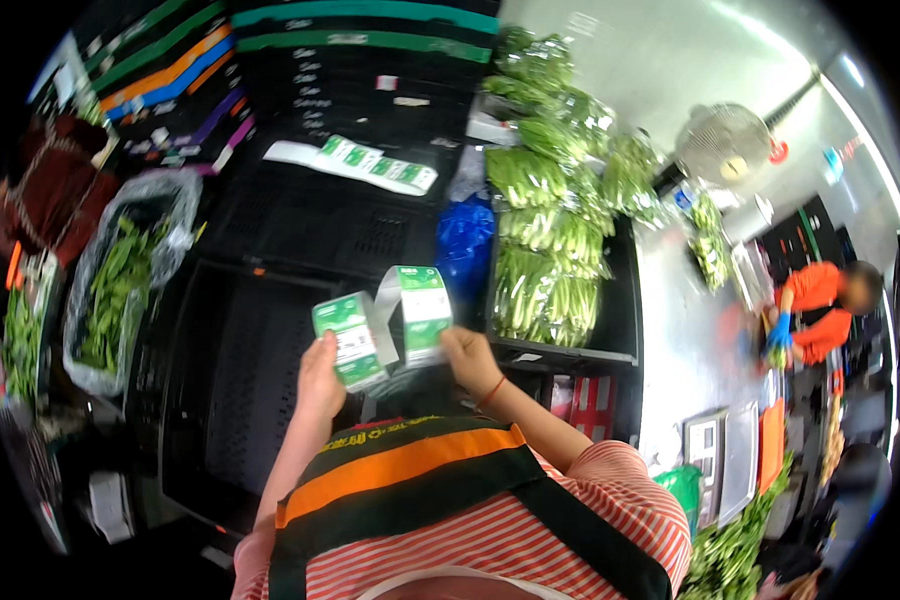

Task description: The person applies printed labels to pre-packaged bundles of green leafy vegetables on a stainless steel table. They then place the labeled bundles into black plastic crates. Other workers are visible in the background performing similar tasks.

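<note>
A strip of green-and-white labels point(425, 305) arches between my two hands, with its pale backing showing in the bend. My left hand point(320, 375) pinches the left end by its edge, where a label faces up. The fingers of my right hand point(470, 360) are closed on the right end, near the lower corner of another label. Beyond my hands, a second strip of the same labels point(355, 162) lies across a black crate surface point(290, 215). Below my left hand sits an open black crate point(230, 400).
Bagged leafy greens point(550, 240) fill a black crate to the right, beside a blue plastic bag point(465, 235). Stacked crates point(360, 75) rise ahead. At left is a plastic-lined crate of greens point(120, 290). A person in orange point(815, 310) works beyond the metal table point(670, 330), near a scale point(705, 455).
</note>
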Available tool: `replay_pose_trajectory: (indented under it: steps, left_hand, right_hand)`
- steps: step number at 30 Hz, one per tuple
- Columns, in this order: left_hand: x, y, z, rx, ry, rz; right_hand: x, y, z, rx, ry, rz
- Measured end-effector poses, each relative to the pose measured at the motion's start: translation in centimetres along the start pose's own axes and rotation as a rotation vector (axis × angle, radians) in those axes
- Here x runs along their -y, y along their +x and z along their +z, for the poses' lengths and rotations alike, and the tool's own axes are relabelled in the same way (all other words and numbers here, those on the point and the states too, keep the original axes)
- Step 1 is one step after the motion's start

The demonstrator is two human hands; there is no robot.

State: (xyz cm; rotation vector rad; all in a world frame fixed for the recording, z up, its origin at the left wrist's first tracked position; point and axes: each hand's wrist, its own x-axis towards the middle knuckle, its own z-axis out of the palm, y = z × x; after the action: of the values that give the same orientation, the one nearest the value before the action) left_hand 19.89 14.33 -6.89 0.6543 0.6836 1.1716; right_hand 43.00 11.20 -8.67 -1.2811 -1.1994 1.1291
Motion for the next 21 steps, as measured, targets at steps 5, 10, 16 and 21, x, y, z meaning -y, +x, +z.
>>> replay_pose_trajectory:
  steps: [5,10,16,21]
  left_hand:
    - [-5.2,4.1,-0.6,-0.174,0.055,0.221]
    - [-10.7,12.1,0.4,-0.422,0.129,0.27]
    - [-12.8,24.4,7.9,-0.253,0.092,0.17]
    - [-15.0,37.6,11.3,-0.263,0.178,0.189]
  right_hand:
    - [-1.0,2.2,-15.9,-0.824,0.284,0.145]
    - [-2.6,-5.3,-35.5,-1.35,0.452,-0.269]
    - [-2.4,-11.0,-39.3,-1.312,0.648,-0.273]
    - [3.6,-8.7,-39.1,-1.233,0.756,-0.396]
